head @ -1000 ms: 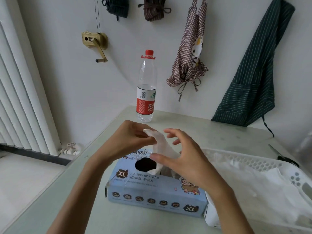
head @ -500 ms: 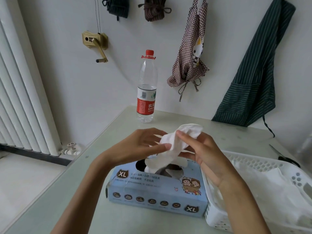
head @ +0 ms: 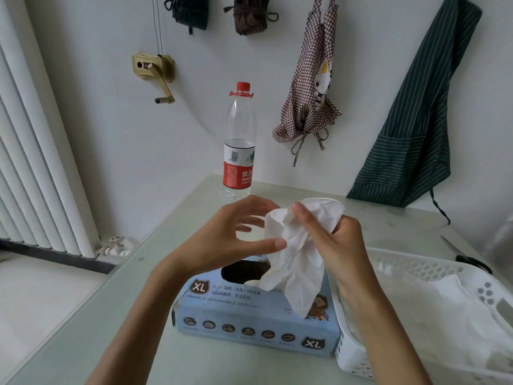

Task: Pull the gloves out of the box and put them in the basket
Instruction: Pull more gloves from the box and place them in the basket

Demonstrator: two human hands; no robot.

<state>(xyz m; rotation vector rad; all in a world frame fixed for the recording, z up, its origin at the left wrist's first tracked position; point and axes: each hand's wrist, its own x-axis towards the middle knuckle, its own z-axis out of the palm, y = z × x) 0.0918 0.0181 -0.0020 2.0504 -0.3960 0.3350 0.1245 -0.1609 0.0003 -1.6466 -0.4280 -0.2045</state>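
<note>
Glove [head: 298,254] now lifted clear of the box [head: 255,315] slot; a second ago only its tip showed. My right hand [head: 333,240] pinches it, left hand [head: 236,234] spread, thumb touching. Basket [head: 416,265] is next, judging by position.

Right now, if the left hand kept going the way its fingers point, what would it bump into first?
The left hand points its fingers rightward, so it would probably meet the white glove that the right hand grips. Its thumb already looks close to the glove, though depth is hard to judge.
</note>
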